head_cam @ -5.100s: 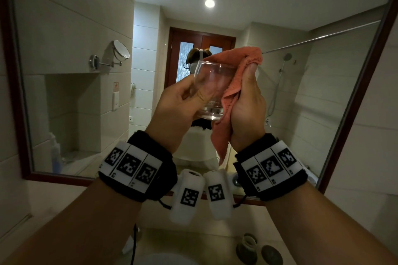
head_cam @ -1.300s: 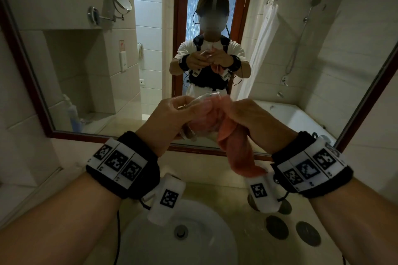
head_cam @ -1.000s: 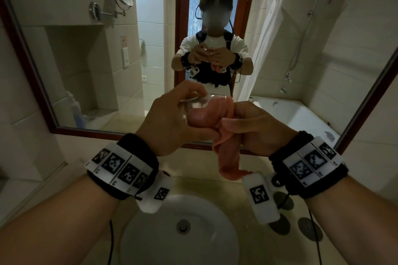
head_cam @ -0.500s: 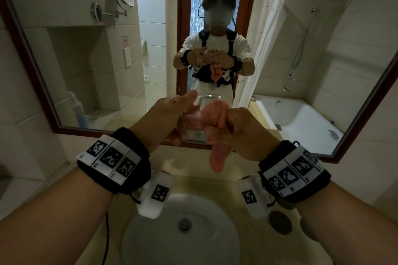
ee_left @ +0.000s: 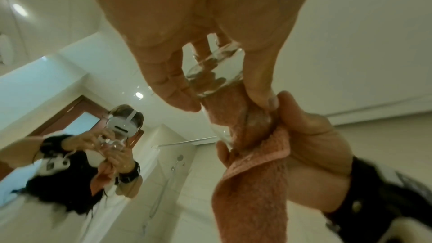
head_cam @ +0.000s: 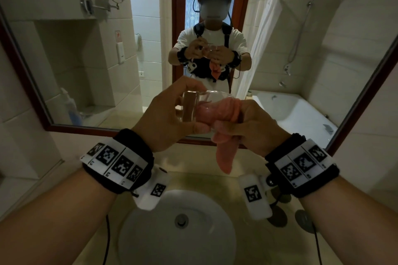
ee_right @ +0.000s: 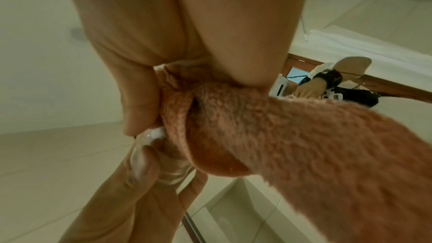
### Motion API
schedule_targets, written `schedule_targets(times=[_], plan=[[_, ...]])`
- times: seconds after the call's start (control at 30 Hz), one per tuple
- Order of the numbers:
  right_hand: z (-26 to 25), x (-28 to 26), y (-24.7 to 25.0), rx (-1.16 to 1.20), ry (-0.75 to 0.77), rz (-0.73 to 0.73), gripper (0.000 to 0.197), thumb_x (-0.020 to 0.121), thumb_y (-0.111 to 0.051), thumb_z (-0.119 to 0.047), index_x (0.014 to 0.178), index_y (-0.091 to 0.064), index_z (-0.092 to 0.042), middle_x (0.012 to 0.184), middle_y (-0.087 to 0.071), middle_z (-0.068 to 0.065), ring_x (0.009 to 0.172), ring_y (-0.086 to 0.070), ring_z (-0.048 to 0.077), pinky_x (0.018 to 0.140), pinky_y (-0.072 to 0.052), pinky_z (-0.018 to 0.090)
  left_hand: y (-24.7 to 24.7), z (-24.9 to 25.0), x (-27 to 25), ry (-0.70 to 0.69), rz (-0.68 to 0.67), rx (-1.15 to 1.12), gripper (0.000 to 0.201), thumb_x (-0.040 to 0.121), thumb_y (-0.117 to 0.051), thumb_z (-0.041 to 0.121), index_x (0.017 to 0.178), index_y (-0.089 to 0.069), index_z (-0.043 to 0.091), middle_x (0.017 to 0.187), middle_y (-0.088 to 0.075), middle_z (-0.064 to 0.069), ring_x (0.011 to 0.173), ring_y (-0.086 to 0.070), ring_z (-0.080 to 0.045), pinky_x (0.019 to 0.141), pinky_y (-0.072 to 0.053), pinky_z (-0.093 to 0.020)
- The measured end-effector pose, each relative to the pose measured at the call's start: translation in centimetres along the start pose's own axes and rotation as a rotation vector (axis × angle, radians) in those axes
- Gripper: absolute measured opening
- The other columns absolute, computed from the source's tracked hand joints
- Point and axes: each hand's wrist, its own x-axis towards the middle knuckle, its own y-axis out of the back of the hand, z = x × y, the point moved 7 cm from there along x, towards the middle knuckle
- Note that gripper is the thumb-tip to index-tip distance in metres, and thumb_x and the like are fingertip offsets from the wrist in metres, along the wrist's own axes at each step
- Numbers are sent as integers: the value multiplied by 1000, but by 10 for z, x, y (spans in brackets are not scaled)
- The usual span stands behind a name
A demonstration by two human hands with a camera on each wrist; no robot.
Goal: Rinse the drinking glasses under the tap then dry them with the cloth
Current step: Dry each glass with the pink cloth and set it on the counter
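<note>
In the middle of the frame, the left hand point(head_cam: 165, 120) grips a clear glass point(head_cam: 193, 107) on its side. The right hand point(head_cam: 249, 127) holds a pink cloth point(head_cam: 226, 153) pushed into it. Below sits a white sink point(head_cam: 150, 232) in a tan surface point(head_cam: 193, 178). A big mirror point(head_cam: 75, 60) fills the wall, showing a bathtub point(head_cam: 301, 114) at right.
</note>
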Motion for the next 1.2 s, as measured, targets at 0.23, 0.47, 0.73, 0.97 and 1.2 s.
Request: schedule_targets(times=[0.23, 0.47, 0.73, 0.97, 1.2], plan=[[-9, -8, -15, -381, 135, 27, 13, 88, -70, -5, 92, -72, -17, 80, -72, 8, 71, -71, 20, 76, -61, 34, -14, -21, -2, 499, -46, -576, 56, 83, -63, 65, 115, -62, 19, 97, -71, -2, 78, -71, -21, 59, -59, -36], [-6, -7, -8, -396, 123, 103, 31, 83, -69, 9, 92, -74, -20, 65, -70, 11, 55, -68, 36, 56, -59, 54, -4, -7, 4, 205, 8, -325, 42, 77, -72, 31, 114, -62, 13, 93, -70, 3, 78, -71, -16, 63, -61, -33], [-17, -10, -6, -172, 136, 72, 34, 82, -63, 18, 104, -69, -7, 89, -76, -6, 76, -72, 8, 65, -57, 22, -3, 6, 4, -49, -39, -173, 67, 71, -84, 21, 132, -56, 17, 125, -64, -1, 110, -66, -8, 89, -54, -23], [-11, -14, -18, -195, 151, 113, 33, 84, -69, -2, 96, -73, -32, 58, -69, -2, 53, -60, 52, 60, -52, 71, -12, -16, -6, 492, -34, -537, 61, 73, -54, 65, 119, -66, 26, 98, -73, -2, 78, -73, -24, 57, -58, -36], [-5, -13, -23, -260, 119, 124, 33, 75, -70, 7, 90, -76, -21, 78, -70, 25, 72, -68, 47, 70, -61, 50, -2, -6, -12, 237, -29, -369, 41, 81, -66, 38, 114, -61, 15, 96, -69, 0, 78, -71, -20, 62, -60, -37]])
